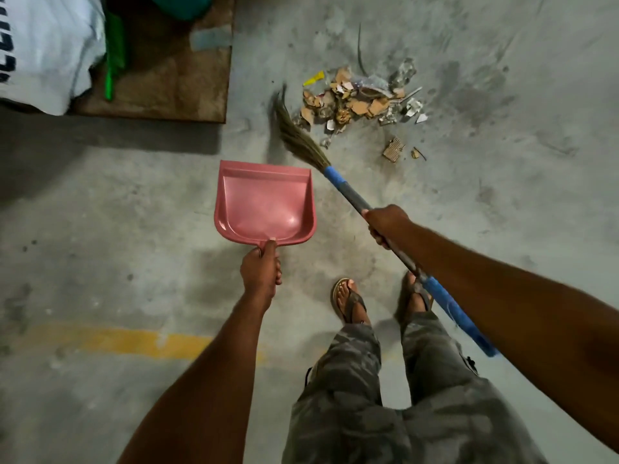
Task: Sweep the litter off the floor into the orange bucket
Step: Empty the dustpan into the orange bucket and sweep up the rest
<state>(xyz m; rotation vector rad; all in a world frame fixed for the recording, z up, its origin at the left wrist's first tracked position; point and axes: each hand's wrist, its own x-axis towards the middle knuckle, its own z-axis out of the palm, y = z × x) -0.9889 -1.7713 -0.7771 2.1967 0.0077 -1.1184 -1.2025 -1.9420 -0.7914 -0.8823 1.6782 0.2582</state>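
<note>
On the concrete floor (502, 229) just ahead of the feet, the litter pile (361, 98) (torn cardboard, paper scraps, bits of clear plastic) lies in one heap, w/ a stray corrugated bit (394, 149) a little nearer. Right hand (387, 226) has its fingers wrapped round the broom (348, 192) mid-shaft. The bristles (298, 135) are at the pile's left edge & blurred, prob. mid-stroke. Left hand (260, 269) grips the stub handle of the pink dustpan (264, 204), thumb on top. The pan's open lip faces the pile, near the bristles, placed, I'd say, so a short pull takes scraps straight in. Pan holds nothing, so no litter collected yet.

Orange bucket: not in view, can't say where it stands. Top left there's a white sack (47, 45) w/ cut-off lettering, something green (114, 61) beside it & a teal container (187, 5) mostly out of frame, by a brown board (174, 78). Whether the pan touches the floor is hard to tell.
</note>
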